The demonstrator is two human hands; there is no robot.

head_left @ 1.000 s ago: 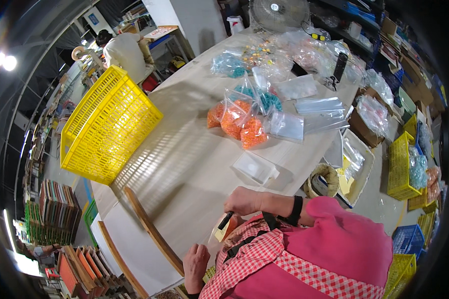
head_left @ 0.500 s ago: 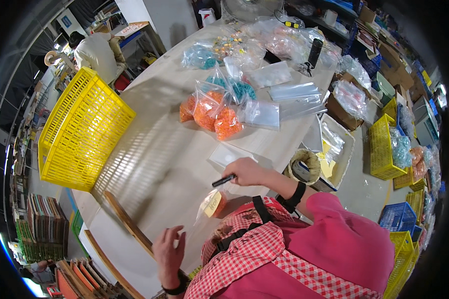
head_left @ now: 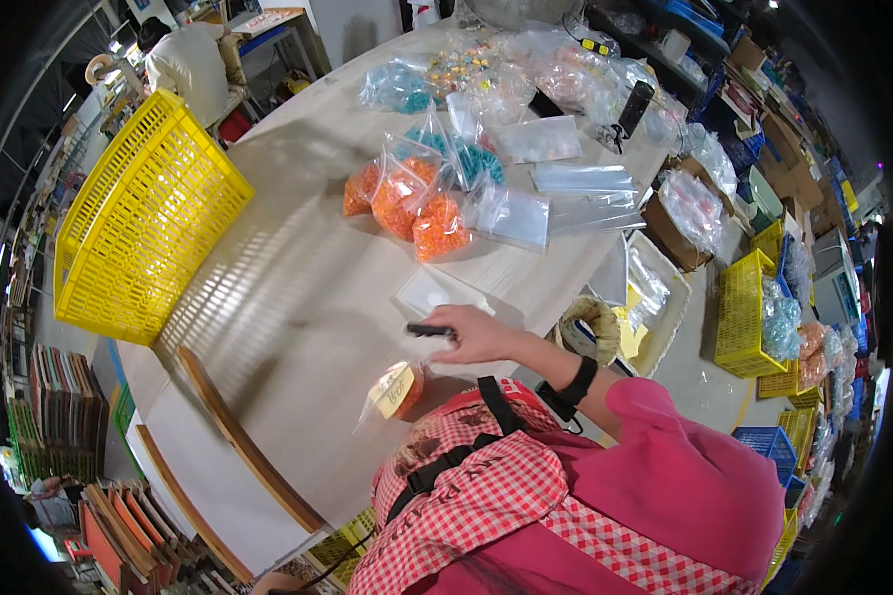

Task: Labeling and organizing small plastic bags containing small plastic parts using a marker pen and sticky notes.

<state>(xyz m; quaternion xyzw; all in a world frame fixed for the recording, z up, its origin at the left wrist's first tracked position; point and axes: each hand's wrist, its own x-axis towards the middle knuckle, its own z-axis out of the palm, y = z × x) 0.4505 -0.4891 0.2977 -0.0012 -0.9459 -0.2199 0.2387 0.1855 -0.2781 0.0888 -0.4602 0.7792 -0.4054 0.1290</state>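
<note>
My right hand (head_left: 474, 335) is closed round a black marker pen (head_left: 427, 330), held above the table. Just below it lies a small clear bag of orange pieces (head_left: 414, 394) with a yellow handwritten paper label (head_left: 395, 389). The bag lies on the table against my checked apron. Only a sliver of what looks like my left hand (head_left: 280, 581) shows at the lower edge, its fingers hidden. Beyond my right hand are a stack of clear flat bags (head_left: 437, 288) and several filled bags of orange pieces (head_left: 407, 193).
A yellow crate (head_left: 149, 218) stands tilted at the table's left. Two wooden strips (head_left: 238, 436) edge the near left. Bags of teal pieces (head_left: 481, 164) and clear plastic sleeves (head_left: 585, 178) lie farther back. A bin (head_left: 593, 327) stands at the right; another person (head_left: 184, 74) sits far left.
My left hand has dropped from beside the labelled bag to the lower edge. My right hand, still with the marker pen, has moved slightly left. The whole view has shifted a little.
</note>
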